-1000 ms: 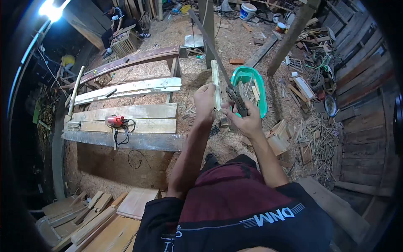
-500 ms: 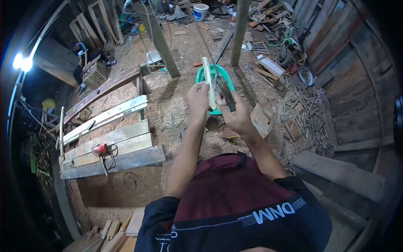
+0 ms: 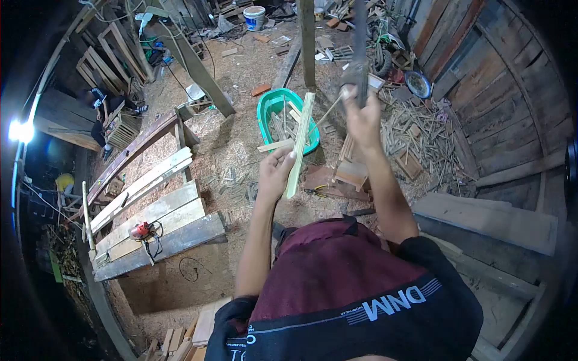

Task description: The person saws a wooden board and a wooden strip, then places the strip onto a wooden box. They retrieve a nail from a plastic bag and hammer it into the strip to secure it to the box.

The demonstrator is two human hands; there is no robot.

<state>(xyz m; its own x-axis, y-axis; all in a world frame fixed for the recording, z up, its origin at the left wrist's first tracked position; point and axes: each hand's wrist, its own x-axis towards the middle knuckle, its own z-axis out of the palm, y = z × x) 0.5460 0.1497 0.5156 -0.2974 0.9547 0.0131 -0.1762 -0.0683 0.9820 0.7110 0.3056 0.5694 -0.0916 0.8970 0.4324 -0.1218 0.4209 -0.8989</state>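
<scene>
My left hand (image 3: 276, 172) is closed around the lower part of a pale, rough-edged wood strip (image 3: 303, 129), which points up and away from me. To the right, my right hand (image 3: 365, 122) is raised and grips a machete (image 3: 359, 51), its long dark blade smeared by motion and pointing away. Beyond the strip sits a green plastic basin (image 3: 263, 120) with cut wood pieces (image 3: 278, 127) inside. A thin stick slants over its right rim, and another piece lies across its near edge.
Pliers (image 3: 317, 191) with yellow handles lie on the shaving-covered floor. At left, a red power tool (image 3: 140, 230) rests on long planks (image 3: 162, 210). Scrap sticks (image 3: 415, 135) pile up at right beside a wooden wall. Posts (image 3: 307, 45) stand ahead; a person (image 3: 108, 114) sits far left.
My right hand has lifted the machete away from the wood strip, up and to the right. My left hand has lowered slightly leftward with the strip, and more of the basin shows.
</scene>
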